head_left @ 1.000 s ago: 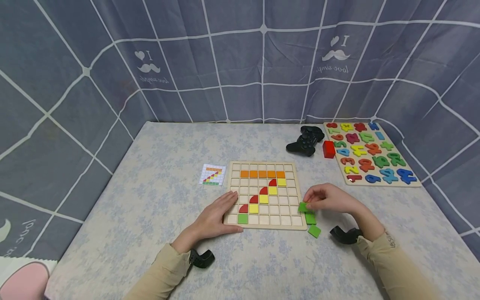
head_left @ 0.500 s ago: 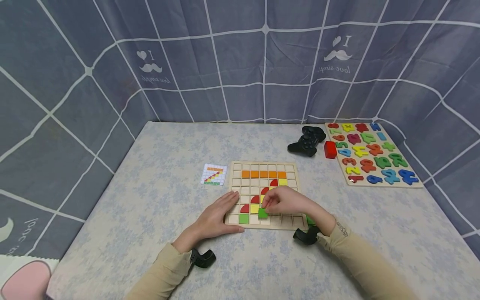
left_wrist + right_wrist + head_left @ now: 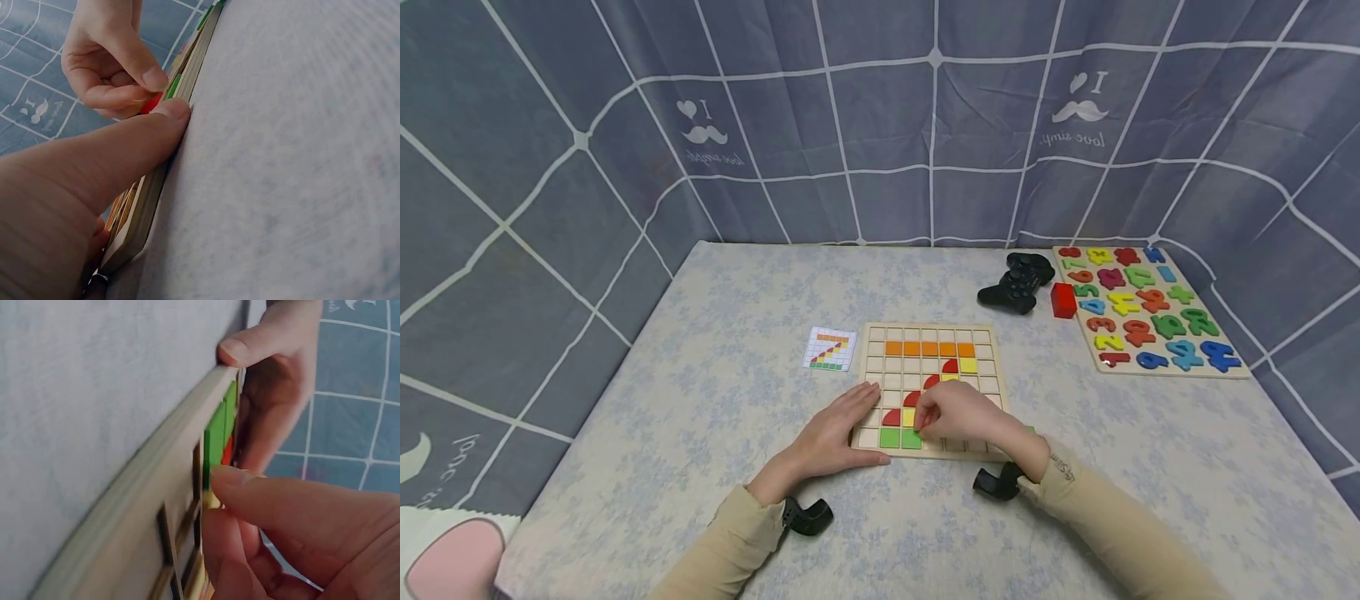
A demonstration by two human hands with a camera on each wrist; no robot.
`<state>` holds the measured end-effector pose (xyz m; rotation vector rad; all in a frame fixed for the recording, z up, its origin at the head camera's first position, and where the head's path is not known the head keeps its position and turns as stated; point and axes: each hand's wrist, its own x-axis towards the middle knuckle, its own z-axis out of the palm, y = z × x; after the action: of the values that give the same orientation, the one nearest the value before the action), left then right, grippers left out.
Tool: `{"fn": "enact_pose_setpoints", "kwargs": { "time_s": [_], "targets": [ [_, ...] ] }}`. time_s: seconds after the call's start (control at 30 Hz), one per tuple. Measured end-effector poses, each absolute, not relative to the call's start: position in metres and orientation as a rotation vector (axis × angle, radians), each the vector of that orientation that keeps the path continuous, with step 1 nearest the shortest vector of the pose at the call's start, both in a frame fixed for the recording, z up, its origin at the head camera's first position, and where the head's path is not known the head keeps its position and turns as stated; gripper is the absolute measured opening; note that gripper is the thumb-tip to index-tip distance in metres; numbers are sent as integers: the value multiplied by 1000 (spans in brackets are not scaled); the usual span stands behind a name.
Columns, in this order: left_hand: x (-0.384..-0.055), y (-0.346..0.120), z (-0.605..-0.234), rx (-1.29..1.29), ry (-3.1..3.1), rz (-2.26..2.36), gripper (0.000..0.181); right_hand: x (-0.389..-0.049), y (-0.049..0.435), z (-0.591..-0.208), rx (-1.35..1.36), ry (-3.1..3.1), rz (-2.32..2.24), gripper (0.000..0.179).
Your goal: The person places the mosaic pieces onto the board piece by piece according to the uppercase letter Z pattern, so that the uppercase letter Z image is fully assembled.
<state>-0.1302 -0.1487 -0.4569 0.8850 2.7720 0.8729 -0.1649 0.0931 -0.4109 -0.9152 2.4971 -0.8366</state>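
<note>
A wooden grid board (image 3: 987, 368) lies on the table. My left hand (image 3: 829, 435) rests at its near left corner, fingers along the left side and thumb against the front edge. Over the board, the curled fingers of my right hand (image 3: 966, 412) pinch the right-hand end of a green square tile (image 3: 911, 439) in the bottom row; in the right wrist view the thumb tip meets this green tile (image 3: 214, 447). Another green tile (image 3: 889, 438) sits directly left of it. Above run red quarter-round pieces (image 3: 891, 417), yellow squares (image 3: 967, 365) and an orange row (image 3: 929, 348).
Left of the board lies a pattern card (image 3: 830, 348). A black game controller (image 3: 1018, 283), a red block (image 3: 1063, 300) and a number puzzle board (image 3: 1152, 310) are at the back right. My right forearm mostly hides green tiles (image 3: 1030, 429) beside the board. Curtains surround the table.
My right hand took a green tile from the pile at the board's right side and carried it left into the bottom row, beside the first green tile. My left hand stayed put.
</note>
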Motion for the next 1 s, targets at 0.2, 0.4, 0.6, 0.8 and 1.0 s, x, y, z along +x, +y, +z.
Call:
{"fn": "enact_pose_setpoints", "kwargs": {
  "time_s": [0.2, 0.4, 0.6, 0.8, 1.0],
  "targets": [
    [-130, -148, -457, 889, 2773, 872, 96, -167, 121, -410, -909, 2434, -1005, 6],
    [-129, -148, -457, 900, 2775, 884, 95, -167, 159, -412, -871, 2323, -1134, 9],
    [-129, -149, -456, 890, 2775, 875, 96, -163, 193, -412, -707, 2350, -1195, 15],
    [-129, -150, -457, 912, 2779, 888, 95, -159, 220, -421, -636, 2351, -1260, 19],
    [-130, -148, -458, 888, 2774, 874, 96, -162, 240, -433, -610, 2322, -1306, 23]
  ]
}}
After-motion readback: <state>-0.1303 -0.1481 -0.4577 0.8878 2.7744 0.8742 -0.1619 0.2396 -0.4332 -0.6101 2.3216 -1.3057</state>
